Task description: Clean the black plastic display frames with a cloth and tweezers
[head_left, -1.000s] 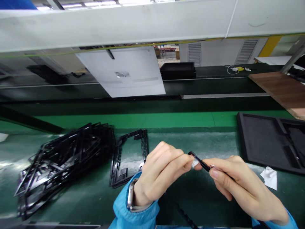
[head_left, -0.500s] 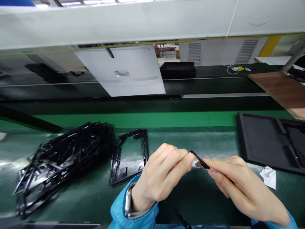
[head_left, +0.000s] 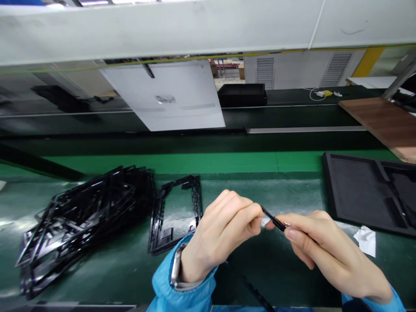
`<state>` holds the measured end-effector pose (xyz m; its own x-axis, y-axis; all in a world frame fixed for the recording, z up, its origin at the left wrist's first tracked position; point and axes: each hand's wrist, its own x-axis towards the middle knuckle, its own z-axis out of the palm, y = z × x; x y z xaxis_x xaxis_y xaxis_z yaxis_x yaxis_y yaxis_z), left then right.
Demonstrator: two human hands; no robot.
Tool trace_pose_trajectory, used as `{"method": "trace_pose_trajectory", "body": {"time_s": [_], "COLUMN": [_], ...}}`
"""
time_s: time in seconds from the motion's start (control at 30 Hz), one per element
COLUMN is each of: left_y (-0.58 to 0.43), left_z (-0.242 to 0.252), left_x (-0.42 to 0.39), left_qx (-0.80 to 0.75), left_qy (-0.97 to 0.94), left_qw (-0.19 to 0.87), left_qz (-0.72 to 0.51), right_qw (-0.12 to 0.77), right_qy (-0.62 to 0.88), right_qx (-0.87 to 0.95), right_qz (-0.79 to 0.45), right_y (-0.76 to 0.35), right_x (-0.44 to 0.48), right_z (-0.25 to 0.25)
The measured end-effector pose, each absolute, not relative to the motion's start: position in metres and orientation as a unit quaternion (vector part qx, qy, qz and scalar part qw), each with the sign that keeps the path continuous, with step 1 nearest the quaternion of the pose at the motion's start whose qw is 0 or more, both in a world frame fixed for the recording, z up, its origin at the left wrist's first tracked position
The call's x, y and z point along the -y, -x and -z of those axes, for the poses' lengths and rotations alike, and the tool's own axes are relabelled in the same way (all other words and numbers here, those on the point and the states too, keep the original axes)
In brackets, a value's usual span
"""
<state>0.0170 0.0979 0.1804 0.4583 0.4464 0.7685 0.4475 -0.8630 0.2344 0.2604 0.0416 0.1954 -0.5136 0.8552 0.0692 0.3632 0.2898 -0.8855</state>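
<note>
Both hands hold a black plastic frame (head_left: 273,218), of which a narrow edge shows between them. My left hand (head_left: 224,236), with a watch at its wrist, has its fingers closed on the frame's left end. The thumb and fingers of my right hand (head_left: 325,249) pinch its right end. A thin shiny sliver (head_left: 291,225) shows between the right fingers; its kind cannot be made out. Below the hands, a dark notched strip (head_left: 258,295) reaches the bottom edge, perhaps part of the same frame. Another black frame (head_left: 197,197) lies flat left of my left hand.
A heap of black frames (head_left: 94,208) lies on the green table (head_left: 130,277) at left. At right are a black tray with compartments (head_left: 360,186) and a crumpled white scrap (head_left: 366,241). A white sheet (head_left: 182,99) hangs beyond, and a brown board (head_left: 383,121) juts in from the right.
The held edge has tilted slightly, and the notched strip below has shifted right. A shiny sliver now shows at the right fingers. Both hands stay in nearly the same place.
</note>
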Motion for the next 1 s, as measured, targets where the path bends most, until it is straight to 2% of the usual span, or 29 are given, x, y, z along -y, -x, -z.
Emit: {"method": "trace_pose_trajectory", "body": {"time_s": [0.17,0.37,0.7,1.0], "left_y": [-0.0170,-0.0129,-0.0141,-0.0143], "left_z": [-0.1818,-0.1836,-0.1804,-0.1775], "left_x": [-0.0987,-0.0972,-0.0990,-0.0955], "left_qx": [0.269,0.279,0.259,0.267], "left_qy": [0.850,0.841,0.840,0.849], "left_qw": [0.011,0.003,-0.009,0.032], "left_qz": [0.452,0.463,0.478,0.455], "right_qw": [0.272,0.315,0.292,0.273], "right_qy": [0.412,0.405,0.414,0.404], "right_qx": [0.724,0.706,0.699,0.723], "right_qz": [-0.482,-0.488,-0.505,-0.489], "right_y": [-0.2592,-0.2609,-0.2611,-0.2625], "right_x": [-0.0427,-0.0422,-0.0431,-0.0453], "right_z": [-0.1953,-0.1904,-0.1939,-0.1953]}}
